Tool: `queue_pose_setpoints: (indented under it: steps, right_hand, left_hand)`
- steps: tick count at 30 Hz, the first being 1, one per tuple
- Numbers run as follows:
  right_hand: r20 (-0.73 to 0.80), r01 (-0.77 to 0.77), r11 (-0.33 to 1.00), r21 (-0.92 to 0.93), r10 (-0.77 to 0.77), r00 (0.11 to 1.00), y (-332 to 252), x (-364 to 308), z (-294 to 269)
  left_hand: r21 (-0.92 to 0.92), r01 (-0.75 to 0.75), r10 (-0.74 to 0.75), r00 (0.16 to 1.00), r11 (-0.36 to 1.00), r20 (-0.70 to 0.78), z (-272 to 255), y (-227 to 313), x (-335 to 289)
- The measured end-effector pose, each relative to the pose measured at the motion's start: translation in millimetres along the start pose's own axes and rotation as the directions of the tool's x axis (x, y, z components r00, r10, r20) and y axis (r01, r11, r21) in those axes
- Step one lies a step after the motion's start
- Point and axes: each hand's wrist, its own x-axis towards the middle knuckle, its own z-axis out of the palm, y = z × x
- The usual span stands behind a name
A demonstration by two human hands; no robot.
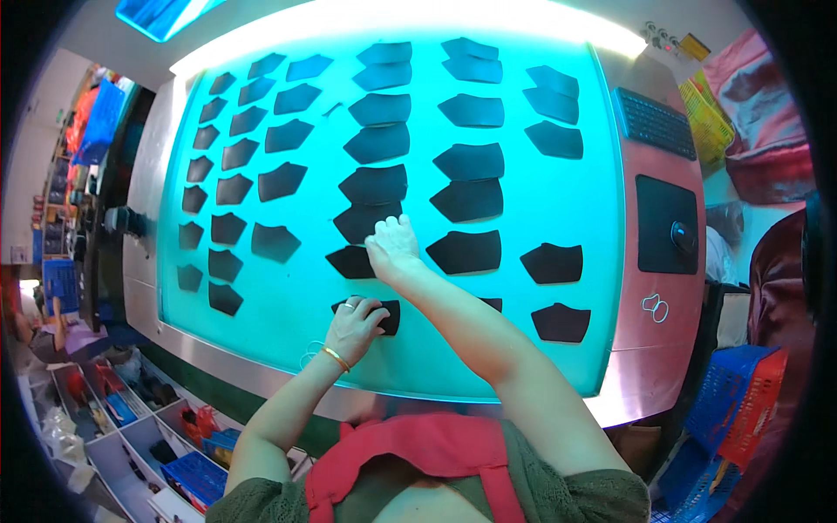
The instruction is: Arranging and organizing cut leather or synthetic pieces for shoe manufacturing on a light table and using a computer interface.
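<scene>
Rows of dark, flat, pointed-edge cut pieces, perhaps fabric or leather, lie on a glowing turquoise table top (296,349). My left hand (353,324), with a ring and a gold bangle, has its fingers bent down over a dark cut piece (391,321) near the front edge. Farther up, my right hand (392,248) rests with bunched fingers at the right edges of two more pieces, one a dark cut piece (351,261) and the other an upper dark piece (359,224). Whatever lies under those right fingertips is hidden. My right forearm partly covers another piece (493,304).
On the right metal border are a keyboard (654,122), a mouse (683,236) on a black pad (656,209) and pale loops (655,307). Blue and red baskets (728,401) stand at lower right. Divided bins (144,444) are at lower left. A bright lamp strip crosses the far edge.
</scene>
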Motion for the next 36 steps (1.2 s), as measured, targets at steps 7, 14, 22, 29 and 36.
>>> queue_pose_setpoints:
  steps: [7, 14, 22, 29, 36]
  right_hand:
    - [-0.072, -0.045, 0.386, 0.921, 0.285, 0.956, 188, -103, -53]
    - [-0.107, -0.395, 0.919, 0.004, 0.393, 0.913, 296, -150, -51]
    - [-0.308, -0.202, 0.950, 0.237, 0.271, 0.912, 226, -217, -4]
    - [-0.165, -0.227, 0.970, 0.084, 0.238, 0.957, 232, -210, -2]
    - [-0.557, 0.067, 0.962, 0.266, 0.097, 0.825, 180, -63, -15]
  left_hand:
    - [0.016, -0.014, 0.017, 0.989, 1.000, -0.144, -12, -36, 54]
    - [0.030, 0.076, -0.068, 0.975, 0.997, -0.211, -1, -67, 94]
    - [-0.095, -0.104, 0.088, 0.983, 0.990, -0.159, 13, 9, 113]
    - [-0.149, 0.025, -0.026, 1.000, 0.989, -0.004, 40, 54, 158]
    - [-0.155, -0.021, -0.014, 0.976, 0.988, -0.218, 19, 17, 171]
